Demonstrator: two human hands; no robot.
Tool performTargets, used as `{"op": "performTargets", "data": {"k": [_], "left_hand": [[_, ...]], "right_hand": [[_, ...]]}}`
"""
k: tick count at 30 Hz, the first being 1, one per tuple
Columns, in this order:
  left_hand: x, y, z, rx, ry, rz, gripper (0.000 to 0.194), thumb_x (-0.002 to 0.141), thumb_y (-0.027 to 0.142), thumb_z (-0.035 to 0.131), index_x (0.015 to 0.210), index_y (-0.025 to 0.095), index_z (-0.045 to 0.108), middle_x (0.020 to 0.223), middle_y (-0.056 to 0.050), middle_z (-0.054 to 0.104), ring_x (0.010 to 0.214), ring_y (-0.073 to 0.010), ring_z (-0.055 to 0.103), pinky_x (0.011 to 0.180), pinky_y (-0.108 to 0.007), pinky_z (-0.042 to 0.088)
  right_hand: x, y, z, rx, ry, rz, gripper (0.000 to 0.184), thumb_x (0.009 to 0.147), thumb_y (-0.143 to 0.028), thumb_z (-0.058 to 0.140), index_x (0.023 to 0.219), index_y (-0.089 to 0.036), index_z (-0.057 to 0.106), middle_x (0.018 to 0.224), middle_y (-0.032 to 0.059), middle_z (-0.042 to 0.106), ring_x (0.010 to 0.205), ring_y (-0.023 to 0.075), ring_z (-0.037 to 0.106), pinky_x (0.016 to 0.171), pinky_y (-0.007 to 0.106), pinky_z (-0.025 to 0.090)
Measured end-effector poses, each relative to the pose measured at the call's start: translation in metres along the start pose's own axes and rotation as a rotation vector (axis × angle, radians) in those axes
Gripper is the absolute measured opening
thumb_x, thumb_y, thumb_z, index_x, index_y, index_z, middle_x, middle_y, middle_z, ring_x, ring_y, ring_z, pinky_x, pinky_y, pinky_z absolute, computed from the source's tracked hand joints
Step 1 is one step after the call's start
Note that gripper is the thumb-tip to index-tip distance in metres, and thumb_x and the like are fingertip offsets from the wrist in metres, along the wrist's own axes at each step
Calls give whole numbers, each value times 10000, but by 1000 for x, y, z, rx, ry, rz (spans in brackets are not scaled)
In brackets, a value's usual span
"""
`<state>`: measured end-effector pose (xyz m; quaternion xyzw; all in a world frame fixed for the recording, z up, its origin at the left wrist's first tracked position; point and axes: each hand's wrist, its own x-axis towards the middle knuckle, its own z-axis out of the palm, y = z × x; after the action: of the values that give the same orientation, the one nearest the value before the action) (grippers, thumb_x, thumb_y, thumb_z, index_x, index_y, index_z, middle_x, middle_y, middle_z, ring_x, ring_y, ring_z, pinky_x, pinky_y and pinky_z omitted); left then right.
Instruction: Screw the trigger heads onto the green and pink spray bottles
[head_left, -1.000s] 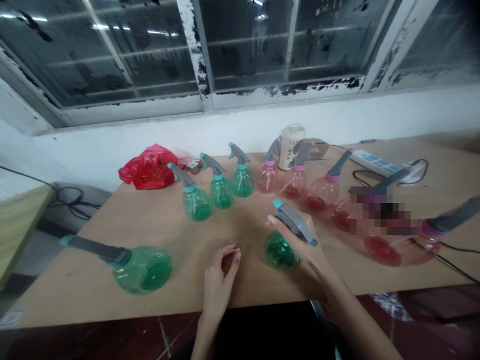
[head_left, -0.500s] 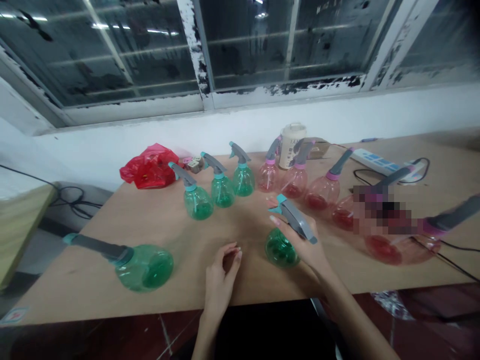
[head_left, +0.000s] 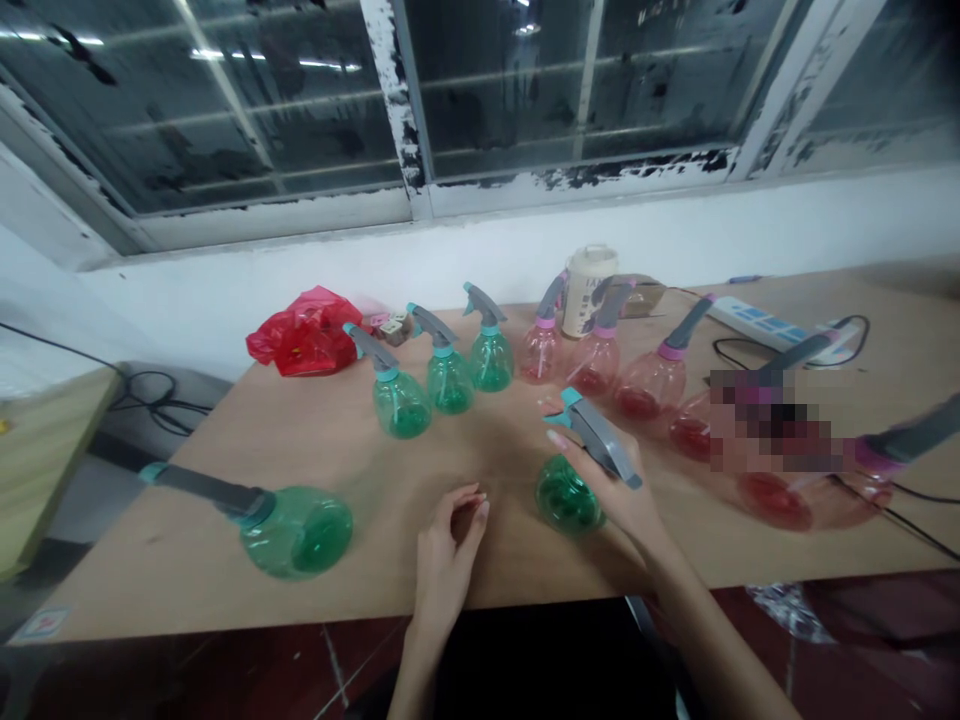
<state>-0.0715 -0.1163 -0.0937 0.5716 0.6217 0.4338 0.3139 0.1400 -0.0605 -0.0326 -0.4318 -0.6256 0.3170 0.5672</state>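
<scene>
My right hand (head_left: 615, 485) grips a green spray bottle (head_left: 568, 497) around its neck, below the grey head with its turquoise nozzle; the fingers behind it are mostly hidden. The bottle is on the table or just above it; I cannot tell which. My left hand (head_left: 446, 550) rests at the table's front edge, loosely curled, with an empty gap between thumb and fingers. Left of it is another green spray bottle (head_left: 296, 532), its head pointing left. Farther back stand three more green ones, such as this spray bottle (head_left: 491, 361).
Several pink spray bottles (head_left: 651, 385) run along the right side, partly pixelated. Behind them are a paper cup (head_left: 589, 295) and a white power strip (head_left: 776, 330) with cables. A red plastic bag (head_left: 307, 335) lies at the back left of the wooden table (head_left: 187, 570).
The whole view has shifted slightly, so everything appears a little farther right. Both hands keep their pose, and the right hand still holds the green spray bottle.
</scene>
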Motion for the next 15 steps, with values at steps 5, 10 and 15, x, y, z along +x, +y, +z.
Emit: {"op": "performTargets", "data": {"k": [5, 10, 15], "left_hand": [[-1, 3, -1, -4, -3, 5, 303, 887, 416, 578, 1095, 205, 640, 1040, -86, 742, 989, -242, 707, 926, -428, 538], [-3, 5, -1, -14, 8, 35, 281, 890, 395, 584, 1087, 204, 642, 1018, -77, 744, 975, -232, 709, 925, -416, 538], [-12, 6, -3, -116, 28, 9, 286, 892, 389, 588, 1097, 195, 632, 1019, -76, 738, 971, -217, 703, 908, -376, 543]], "right_hand": [[4, 0, 1, -47, 18, -8, 211, 850, -403, 659, 977, -239, 703, 949, 44, 740, 853, 224, 709, 764, 347, 563], [8, 1, 9, -130, 4, 1, 239, 840, -439, 655, 738, -224, 629, 664, -5, 644, 547, 159, 595, 522, 290, 467], [14, -7, 32, -43, -59, -57, 172, 860, -401, 637, 889, -236, 674, 802, 18, 706, 656, 182, 651, 627, 312, 501]]}}
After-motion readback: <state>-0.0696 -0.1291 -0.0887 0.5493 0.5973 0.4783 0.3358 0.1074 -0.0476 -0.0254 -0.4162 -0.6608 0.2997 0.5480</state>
